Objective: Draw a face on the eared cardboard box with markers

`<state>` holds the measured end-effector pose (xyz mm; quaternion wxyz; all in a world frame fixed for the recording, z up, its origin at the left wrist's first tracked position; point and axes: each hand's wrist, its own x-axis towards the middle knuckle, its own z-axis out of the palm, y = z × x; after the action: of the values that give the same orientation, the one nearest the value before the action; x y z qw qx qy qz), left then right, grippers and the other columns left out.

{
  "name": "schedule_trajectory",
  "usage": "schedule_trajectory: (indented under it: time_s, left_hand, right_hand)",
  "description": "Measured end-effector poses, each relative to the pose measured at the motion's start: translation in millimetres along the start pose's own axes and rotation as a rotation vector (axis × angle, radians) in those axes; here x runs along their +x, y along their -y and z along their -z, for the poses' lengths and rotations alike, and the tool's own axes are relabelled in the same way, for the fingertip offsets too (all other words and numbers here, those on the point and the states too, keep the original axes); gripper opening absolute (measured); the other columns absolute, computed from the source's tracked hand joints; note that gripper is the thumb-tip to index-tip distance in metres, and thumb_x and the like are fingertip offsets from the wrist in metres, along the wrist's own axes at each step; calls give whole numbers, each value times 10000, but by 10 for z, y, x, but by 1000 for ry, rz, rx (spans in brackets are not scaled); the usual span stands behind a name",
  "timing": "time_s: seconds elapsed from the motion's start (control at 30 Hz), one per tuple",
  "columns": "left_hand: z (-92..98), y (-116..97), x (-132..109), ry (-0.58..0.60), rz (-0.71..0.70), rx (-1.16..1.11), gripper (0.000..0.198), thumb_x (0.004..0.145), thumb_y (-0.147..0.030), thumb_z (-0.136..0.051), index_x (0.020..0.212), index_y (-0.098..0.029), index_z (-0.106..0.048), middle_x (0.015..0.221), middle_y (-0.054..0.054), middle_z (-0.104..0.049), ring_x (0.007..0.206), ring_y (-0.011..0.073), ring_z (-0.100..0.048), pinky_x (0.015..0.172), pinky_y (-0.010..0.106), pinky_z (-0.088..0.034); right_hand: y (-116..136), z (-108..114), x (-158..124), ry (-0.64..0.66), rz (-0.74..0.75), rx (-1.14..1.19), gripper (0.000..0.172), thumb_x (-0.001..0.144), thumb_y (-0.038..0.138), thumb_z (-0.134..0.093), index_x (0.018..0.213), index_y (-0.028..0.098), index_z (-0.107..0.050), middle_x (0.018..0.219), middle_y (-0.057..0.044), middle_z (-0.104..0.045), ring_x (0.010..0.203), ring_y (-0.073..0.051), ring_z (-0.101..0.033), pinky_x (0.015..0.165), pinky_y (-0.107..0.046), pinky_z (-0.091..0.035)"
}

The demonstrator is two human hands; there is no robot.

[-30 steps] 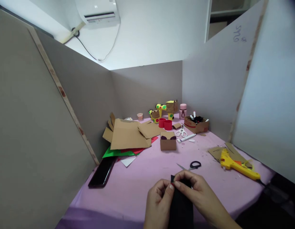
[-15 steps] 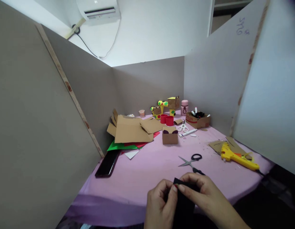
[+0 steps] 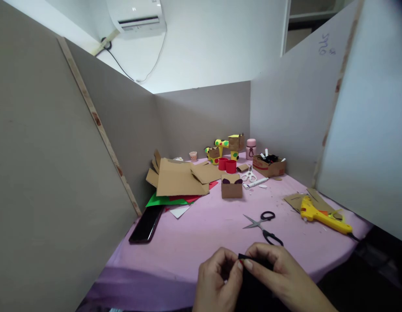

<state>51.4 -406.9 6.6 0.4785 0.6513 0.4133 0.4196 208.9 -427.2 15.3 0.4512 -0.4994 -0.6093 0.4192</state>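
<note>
At the table's near edge my left hand [image 3: 218, 277] and my right hand [image 3: 279, 271] pinch the top of a black sheet [image 3: 253, 290], thumbs nearly touching. A tiny red bit [image 3: 241, 261] shows between the fingertips; what it is I cannot make out. The lower part of the sheet merges with the dark area below. Just beyond my right hand lie open scissors [image 3: 261, 224] with black handles. Farther off stands a small cardboard box [image 3: 231, 190] with dark oval pieces on its top edge.
A yellow glue gun [image 3: 322, 216] rests on cardboard at right. Cardboard sheets [image 3: 178, 177], green paper [image 3: 165, 200] and a phone [image 3: 146, 224] lie left. Behind are red rings [image 3: 231, 167], white scissors [image 3: 249, 175], a pink bottle [image 3: 251, 149] and a box of markers [image 3: 269, 165]. Grey panels [image 3: 204, 117] enclose the table.
Both hands and the black sheet sit slightly lower in view, so more of the black scissor handle shows. The pinch on the sheet stays the same.
</note>
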Motion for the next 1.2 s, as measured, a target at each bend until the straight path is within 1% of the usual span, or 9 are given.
schedule_trajectory:
  time_s: [0.17, 0.37, 0.5, 0.63, 0.73, 0.8, 0.93, 1.1, 1.2]
  left_hand:
    - [-70, 54, 37, -25, 96, -125, 303, 770, -462, -623, 665, -191, -538, 594, -38, -456, 585, 131, -375, 530, 226, -296]
    - [-120, -63, 53, 27, 166, -262, 350, 678, -491, -729, 675, -160, -613, 548, -59, -448, 532, 101, -347, 509, 212, -270]
    - [-128, -107, 58, -6, 157, -240, 324, 665, -436, -749, 622, -153, -598, 524, -60, -449, 524, 95, -339, 514, 208, -269]
    - [-132, -121, 64, -33, 149, -253, 346, 679, -447, -721, 607, -161, -539, 540, -57, -443, 535, 96, -344, 533, 208, -291]
    - [-135, -113, 75, -46, 155, -264, 338, 685, -438, -709, 610, -159, -534, 549, -48, -456, 542, 100, -360, 533, 209, -293]
    - [-143, -99, 78, -56, 155, -259, 323, 688, -423, -705, 608, -158, -538, 545, -45, -462, 541, 102, -365, 527, 210, -292]
    - [-169, -84, 62, -79, 144, -228, 285, 686, -373, -712, 589, -171, -536, 527, -58, -440, 527, 98, -347, 522, 214, -286]
    - [-182, -100, 43, -76, 145, -206, 247, 697, -330, -678, 588, -182, -514, 517, -69, -409, 514, 93, -315, 502, 220, -251]
    - [-176, -100, 41, -67, 146, -193, 217, 707, -314, -646, 602, -183, -509, 518, -70, -403, 511, 94, -317, 497, 225, -245]
  right_hand:
    - [-65, 43, 17, -16, -24, 48, 224, 805, 400, -603, 748, 191, -662, 730, -12, -654, 744, -197, -589, 701, -287, -446]
    - [-21, 96, -5, -45, -81, 65, 213, 761, 392, -616, 703, 188, -637, 686, -2, -615, 705, -186, -548, 655, -284, -433]
    - [-51, 105, -30, -41, -74, 112, 259, 772, 439, -627, 704, 190, -644, 670, 10, -592, 680, -168, -523, 638, -270, -420]
    - [-116, 119, -34, -90, -70, 193, 357, 808, 545, -593, 744, 202, -666, 676, 20, -580, 678, -156, -517, 652, -256, -424]
    - [-139, 119, -37, -112, -93, 264, 339, 756, 543, -659, 810, 209, -673, 742, 10, -621, 719, -166, -550, 676, -259, -445]
    - [-134, 105, -46, -89, -106, 280, 317, 718, 510, -704, 821, 211, -670, 743, 11, -631, 719, -171, -563, 687, -270, -459]
    - [-104, 72, -56, -66, -111, 210, 281, 708, 473, -704, 762, 198, -678, 724, -2, -641, 710, -182, -564, 662, -278, -455]
    - [-107, 52, -23, -89, -74, 92, 258, 755, 447, -650, 748, 191, -684, 739, -21, -663, 756, -210, -585, 711, -301, -447]
    - [-116, 45, -7, -83, -81, 67, 258, 766, 439, -632, 740, 187, -678, 723, -18, -654, 739, -207, -579, 695, -299, -443]
